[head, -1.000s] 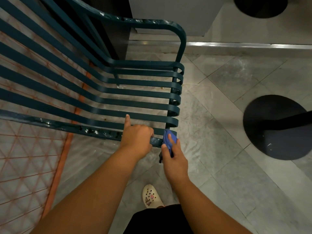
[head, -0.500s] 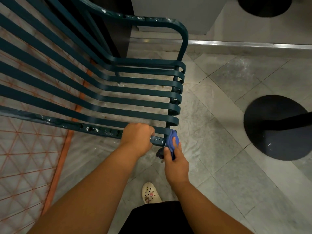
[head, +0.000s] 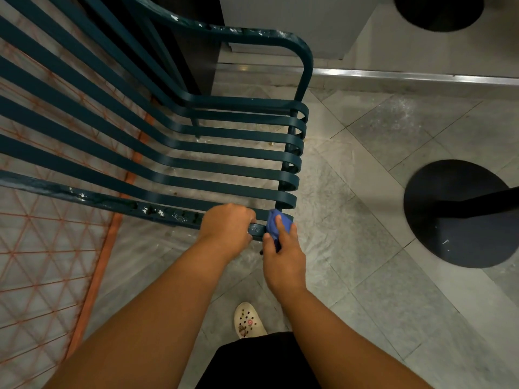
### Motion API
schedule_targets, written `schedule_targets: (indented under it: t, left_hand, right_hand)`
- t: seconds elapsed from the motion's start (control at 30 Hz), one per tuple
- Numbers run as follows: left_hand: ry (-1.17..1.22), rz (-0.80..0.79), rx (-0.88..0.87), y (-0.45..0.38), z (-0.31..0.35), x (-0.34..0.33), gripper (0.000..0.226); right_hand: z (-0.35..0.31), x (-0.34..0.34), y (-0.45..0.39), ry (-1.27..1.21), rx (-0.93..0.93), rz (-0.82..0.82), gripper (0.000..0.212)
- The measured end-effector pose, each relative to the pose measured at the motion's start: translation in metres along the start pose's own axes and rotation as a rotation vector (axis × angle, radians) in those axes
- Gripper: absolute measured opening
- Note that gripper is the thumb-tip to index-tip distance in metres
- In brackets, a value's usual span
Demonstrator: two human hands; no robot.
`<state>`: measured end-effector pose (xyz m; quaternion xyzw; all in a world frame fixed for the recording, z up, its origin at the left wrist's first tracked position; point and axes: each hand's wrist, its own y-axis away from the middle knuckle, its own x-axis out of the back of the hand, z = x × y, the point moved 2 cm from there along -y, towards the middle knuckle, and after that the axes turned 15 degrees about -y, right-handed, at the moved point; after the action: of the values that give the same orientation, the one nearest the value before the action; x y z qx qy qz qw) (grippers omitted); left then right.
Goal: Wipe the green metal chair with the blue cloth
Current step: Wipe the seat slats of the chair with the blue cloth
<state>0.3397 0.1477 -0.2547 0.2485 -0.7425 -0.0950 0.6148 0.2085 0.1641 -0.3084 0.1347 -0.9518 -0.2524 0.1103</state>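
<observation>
Nearest the camera, both forearms reached forward and down over a pale clog (head: 248, 320) on the tiled floor (head: 365, 226). The right hand (head: 283, 255) gripped the bunched cloth (head: 273, 223), index finger laid over it, pressing it against the front end of the near armrest, at the chair's (head: 224, 167) corner. The left hand (head: 229, 228) was curled round that same rail just beside the cloth, apparently steadying the frame. By my reading, the wiping step was underway at that corner; the next move would call for dragging the cloth along the chipped rail or up onto the seat slats, with the left hand shifting clear. Beyond lay the slats, the far armrest, and a dark round base (head: 460, 214).
</observation>
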Motion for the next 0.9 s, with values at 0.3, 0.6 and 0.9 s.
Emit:
schedule_targets:
  t: [0.3,0.6,0.9]
  left_hand:
    - [0.034,0.011,0.002,0.003,0.000,-0.002,0.025]
    - [0.030,0.035,0.003,0.004,0.001,-0.004,0.027]
    - [0.038,0.051,0.014,0.003,-0.002,-0.007,0.020]
  right_hand:
    - [0.009,0.003,-0.004,-0.030,-0.048,0.028,0.048]
    - [0.013,0.007,0.000,0.050,0.060,-0.032,0.050]
    - [0.015,0.006,0.017,0.165,0.192,-0.074,0.053]
